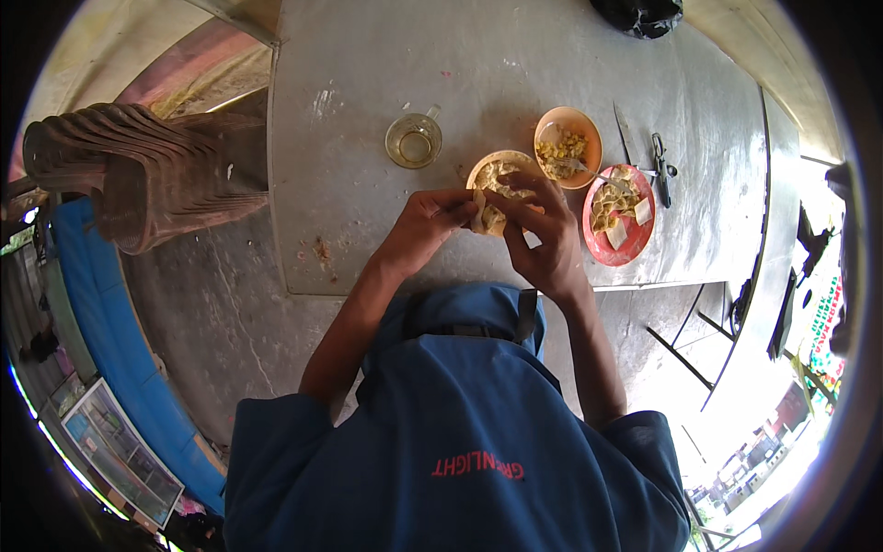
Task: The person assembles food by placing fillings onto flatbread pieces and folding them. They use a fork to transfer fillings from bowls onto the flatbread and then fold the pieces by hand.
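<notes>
Over the table's front edge, my left hand (428,225) pinches a pale, folded dumpling wrapper (478,213) between thumb and fingers. My right hand (549,241) meets it from the other side; its fingertips reach the wrapper's edge, while its other fingers arch over a yellowish bowl (472,173). Pale, lumpy pieces fill that bowl, partly hidden by my hands. Behind it on the right, an orange bowl (596,140) holds a yellow chopped filling (563,147) and a fork or spoon. A red oval plate (628,255) beside my right hand carries folded dumplings (607,204) and square pale wrappers (616,236).
A glass mug (414,143) with a little liquid stands left of the bowls on the grey metal table (359,83). Right of the plate lie a knife (625,133) and black-handled scissors (662,170). A black bag (641,14) sits at the far edge; stacked brown chairs (138,175) stand left.
</notes>
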